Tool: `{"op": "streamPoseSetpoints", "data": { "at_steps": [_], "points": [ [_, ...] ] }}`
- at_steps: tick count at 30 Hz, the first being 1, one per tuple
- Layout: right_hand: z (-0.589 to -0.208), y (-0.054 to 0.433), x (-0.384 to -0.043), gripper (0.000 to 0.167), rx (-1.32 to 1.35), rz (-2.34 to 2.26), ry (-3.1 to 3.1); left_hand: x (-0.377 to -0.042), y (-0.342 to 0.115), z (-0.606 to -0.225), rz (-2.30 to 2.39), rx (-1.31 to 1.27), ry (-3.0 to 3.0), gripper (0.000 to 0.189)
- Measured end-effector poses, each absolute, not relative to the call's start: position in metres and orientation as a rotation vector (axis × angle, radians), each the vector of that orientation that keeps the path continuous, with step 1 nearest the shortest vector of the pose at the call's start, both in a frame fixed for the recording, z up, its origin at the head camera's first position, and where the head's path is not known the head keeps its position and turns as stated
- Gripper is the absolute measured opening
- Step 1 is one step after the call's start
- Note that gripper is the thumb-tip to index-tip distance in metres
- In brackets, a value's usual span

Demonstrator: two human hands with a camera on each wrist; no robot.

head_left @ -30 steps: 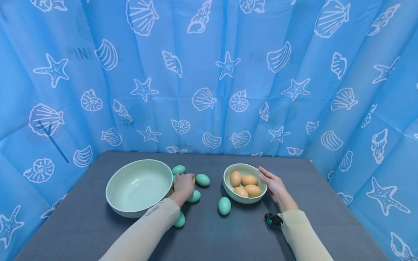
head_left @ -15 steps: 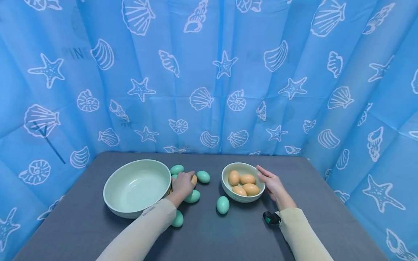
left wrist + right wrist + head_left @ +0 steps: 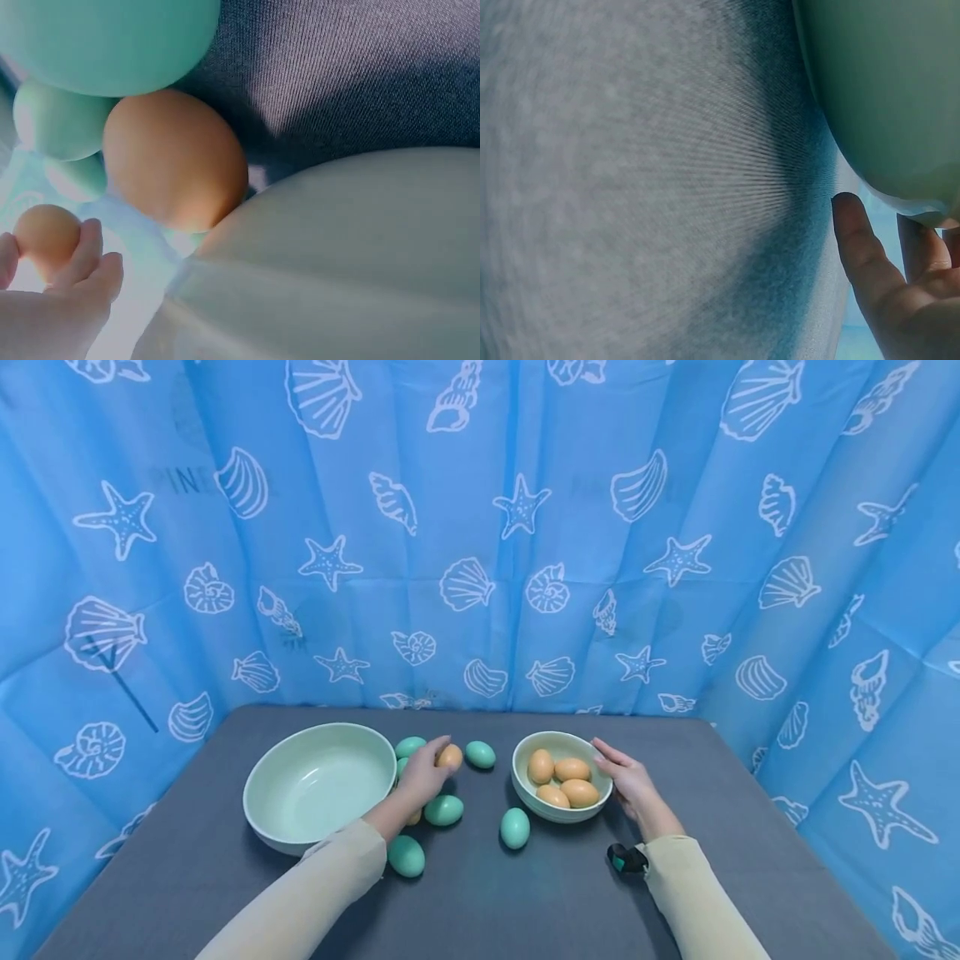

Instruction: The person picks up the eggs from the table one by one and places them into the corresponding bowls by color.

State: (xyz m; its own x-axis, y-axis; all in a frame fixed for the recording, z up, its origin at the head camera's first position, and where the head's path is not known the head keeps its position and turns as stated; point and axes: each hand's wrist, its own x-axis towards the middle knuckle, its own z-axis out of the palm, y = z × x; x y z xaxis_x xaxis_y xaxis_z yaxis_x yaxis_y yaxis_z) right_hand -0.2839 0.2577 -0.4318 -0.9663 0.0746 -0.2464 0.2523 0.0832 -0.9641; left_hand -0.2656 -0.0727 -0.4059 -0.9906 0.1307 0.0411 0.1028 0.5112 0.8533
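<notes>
Just left of center in the head view, pinching a brown egg (image 3: 450,758) between the fingers of the left hand (image 3: 422,775); cannot tell whether lifted off the gray counter (image 3: 585,902). Right of center, resting the right hand (image 3: 636,789), fingers fairly straight and spread, against the right side of a small bowl (image 3: 551,812) with four brown eggs (image 3: 572,769) inside. At left, a large bowl (image 3: 262,835), with scattered green eggs (image 3: 444,810) to its right.

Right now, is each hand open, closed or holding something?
Left hand: holding a brown egg between thumb and fingers.
Right hand: open, fingers against the small bowl.
</notes>
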Motion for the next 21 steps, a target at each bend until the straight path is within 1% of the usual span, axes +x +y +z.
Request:
{"op": "streamPoseSetpoints", "data": {
  "at_steps": [7,14,21],
  "points": [
    [-0.432,0.257,-0.285,0.053,0.343,-2.012,2.196,-0.257,-0.074,-0.399,1.643,0.178,2.608,0.046],
    [-0.432,0.26,-0.284,0.053,0.34,-2.01,2.204,-0.249,-0.07,-0.391,1.764,0.152,2.482,0.046],
    [-0.432,0.259,-0.285,0.053,0.35,-2.0,2.204,-0.243,-0.071,-0.39,1.836,0.205,2.414,0.045]
  ]
}}
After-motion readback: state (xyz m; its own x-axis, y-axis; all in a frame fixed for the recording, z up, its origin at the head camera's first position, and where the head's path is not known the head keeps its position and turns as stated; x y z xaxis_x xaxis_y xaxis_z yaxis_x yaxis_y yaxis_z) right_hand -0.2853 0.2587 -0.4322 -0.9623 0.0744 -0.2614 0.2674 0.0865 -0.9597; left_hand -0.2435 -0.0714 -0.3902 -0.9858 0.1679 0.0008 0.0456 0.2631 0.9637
